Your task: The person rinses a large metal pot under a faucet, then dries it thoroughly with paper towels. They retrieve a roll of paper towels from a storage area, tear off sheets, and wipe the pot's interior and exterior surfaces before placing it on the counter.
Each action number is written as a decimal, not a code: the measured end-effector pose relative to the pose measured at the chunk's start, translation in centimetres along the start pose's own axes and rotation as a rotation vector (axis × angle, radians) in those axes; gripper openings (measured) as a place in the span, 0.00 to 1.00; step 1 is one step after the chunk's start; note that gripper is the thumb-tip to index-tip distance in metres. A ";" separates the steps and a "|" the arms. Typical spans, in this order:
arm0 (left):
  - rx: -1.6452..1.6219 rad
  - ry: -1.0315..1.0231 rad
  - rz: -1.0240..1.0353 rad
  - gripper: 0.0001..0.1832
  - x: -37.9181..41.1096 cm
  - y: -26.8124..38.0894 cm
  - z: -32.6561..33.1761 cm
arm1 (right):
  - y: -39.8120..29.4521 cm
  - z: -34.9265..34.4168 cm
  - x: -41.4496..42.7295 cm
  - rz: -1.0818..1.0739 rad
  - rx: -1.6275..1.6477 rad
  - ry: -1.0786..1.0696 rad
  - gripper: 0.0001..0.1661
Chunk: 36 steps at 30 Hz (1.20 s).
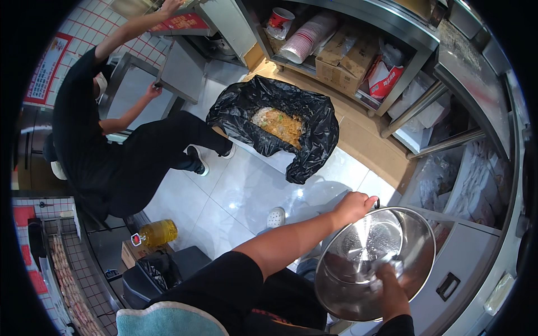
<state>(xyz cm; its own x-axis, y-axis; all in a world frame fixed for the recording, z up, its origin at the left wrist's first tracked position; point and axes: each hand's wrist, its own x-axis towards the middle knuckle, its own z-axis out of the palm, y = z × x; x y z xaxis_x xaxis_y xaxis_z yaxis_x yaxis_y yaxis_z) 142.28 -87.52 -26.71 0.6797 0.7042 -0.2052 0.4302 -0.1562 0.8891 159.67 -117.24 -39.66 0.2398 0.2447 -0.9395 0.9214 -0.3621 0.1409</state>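
My left hand (355,206) grips the side handle at the rim of a round stainless steel pot (342,279), which is tilted so that its inside faces up towards me. Droplets and bright reflections show on the pot's bottom. Inside it, my right hand (390,283) presses a crumpled white wipe (396,265) against the wall; both are blurred, and the kind of wipe is hard to tell. Ahead on the floor stands a bin lined with a black plastic bag (318,122), holding wet food waste (279,125) with noodle-like and pale bits.
A co-worker in black (126,164) crouches at the left, one hand on a steel cabinet door (181,69). An oil jug (157,233) sits on a carton near a dark bin (189,262). A steel shelf holds stacked paper cups (309,38) and a cardboard box (346,59). White drawers (462,260) stand at right.
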 end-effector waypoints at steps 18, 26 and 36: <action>-0.049 0.075 -0.076 0.25 -0.4 0.1 0.1 | -15.2 -11.8 3.3 -0.284 0.925 1.119 0.15; 0.033 0.033 -0.126 0.25 -0.3 0.6 -0.2 | -10.0 3.7 -1.3 -0.570 0.266 0.134 0.15; -0.082 -0.032 -0.153 0.25 -0.6 0.7 -0.3 | 0.8 -7.8 4.7 0.099 0.699 1.094 0.14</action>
<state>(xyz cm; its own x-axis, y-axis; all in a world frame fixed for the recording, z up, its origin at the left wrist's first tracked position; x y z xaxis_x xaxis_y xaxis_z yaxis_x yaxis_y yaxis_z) 142.01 -87.85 -25.82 0.6291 0.6926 -0.3529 0.4815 0.0092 0.8764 163.88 -109.34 -41.50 0.7260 0.6716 -0.1479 0.6114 -0.7288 -0.3084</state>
